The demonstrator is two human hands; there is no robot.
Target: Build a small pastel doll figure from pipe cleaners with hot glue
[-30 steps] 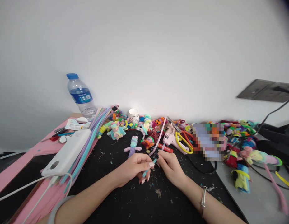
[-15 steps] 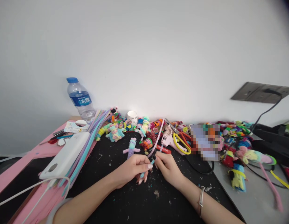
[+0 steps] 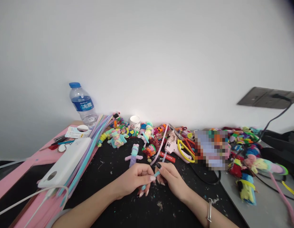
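A short light-blue pipe cleaner (image 3: 156, 174) runs between my hands above the black mat. My left hand (image 3: 138, 179) is closed around it, and one end shows below the thumb. The thumb and fingers of my right hand (image 3: 172, 178) pinch the upper end. Just beyond my left hand lies a small pipe-cleaner doll (image 3: 134, 154) in purple, blue and pink. Behind my right hand are a pink glue gun (image 3: 171, 144), a red tube-like piece with white print (image 3: 167, 157) and a thin pink pipe cleaner (image 3: 160, 146).
Colourful pipe-cleaner figures (image 3: 117, 138) line the wall. At left are a bundle of pastel pipe cleaners (image 3: 90, 155), a white power bank (image 3: 66, 164) with a cable, and a water bottle (image 3: 83, 104). Yellow-handled scissors (image 3: 185, 152) and a paper cup (image 3: 134, 123) stand behind; a black cord (image 3: 209, 181) runs right.
The whole view has shifted slightly, with things appearing lower. My right thumb and fingers have moved a little on the blue pipe cleaner; both hands still hold it.
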